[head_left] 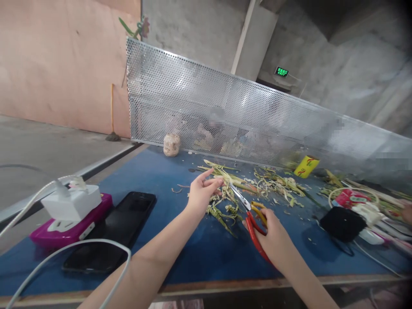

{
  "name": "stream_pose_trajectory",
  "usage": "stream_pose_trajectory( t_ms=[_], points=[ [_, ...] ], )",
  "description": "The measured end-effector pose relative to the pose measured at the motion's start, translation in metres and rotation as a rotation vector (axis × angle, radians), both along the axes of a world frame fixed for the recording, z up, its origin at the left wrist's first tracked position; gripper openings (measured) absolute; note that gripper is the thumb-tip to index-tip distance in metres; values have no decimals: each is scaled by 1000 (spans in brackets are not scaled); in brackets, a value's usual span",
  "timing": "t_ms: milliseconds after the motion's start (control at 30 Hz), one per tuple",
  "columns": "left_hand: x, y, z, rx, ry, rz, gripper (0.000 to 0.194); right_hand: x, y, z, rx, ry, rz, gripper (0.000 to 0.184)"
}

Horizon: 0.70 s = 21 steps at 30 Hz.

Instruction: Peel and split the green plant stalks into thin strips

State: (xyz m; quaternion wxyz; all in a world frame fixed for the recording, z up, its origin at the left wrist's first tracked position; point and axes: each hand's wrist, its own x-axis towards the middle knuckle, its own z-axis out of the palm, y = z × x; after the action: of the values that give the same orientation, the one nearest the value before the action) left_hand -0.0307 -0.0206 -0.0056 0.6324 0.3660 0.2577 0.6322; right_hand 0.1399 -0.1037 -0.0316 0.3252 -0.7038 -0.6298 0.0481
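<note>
My right hand (273, 236) is wrapped around the handles of a pair of scissors (247, 205), one handle red and one yellow. The metal blades point up and left, their tips close to the fingertips of my left hand (201, 193). Thumb and fingers of that hand are pinched together; what lies between them is too small to make out. Behind and below both hands, pale green plant stalks and leaf strips (267, 182) lie scattered. Several braided-looking green seed heads (222, 212) rest just under the blades.
A blue tabletop (206, 257) carries a black phone (112, 231), a magenta power strip (64, 227) with white chargers and cables at left. A perforated metal screen (193, 98) bounds the back. A jar (171, 144), yellow box (306, 166) and black pouch (343, 223) stand around.
</note>
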Motion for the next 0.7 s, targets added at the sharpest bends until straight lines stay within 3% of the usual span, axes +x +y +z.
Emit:
stream_pose_trajectory(
  t_ms=[333,700],
  points=[
    [5,0,-2,18,-7,-26,59,-6,2,5,-11,-56,5,41],
    [39,-4,13,10,72,-32,53,20,-6,14,-37,-46,6,32]
  ],
)
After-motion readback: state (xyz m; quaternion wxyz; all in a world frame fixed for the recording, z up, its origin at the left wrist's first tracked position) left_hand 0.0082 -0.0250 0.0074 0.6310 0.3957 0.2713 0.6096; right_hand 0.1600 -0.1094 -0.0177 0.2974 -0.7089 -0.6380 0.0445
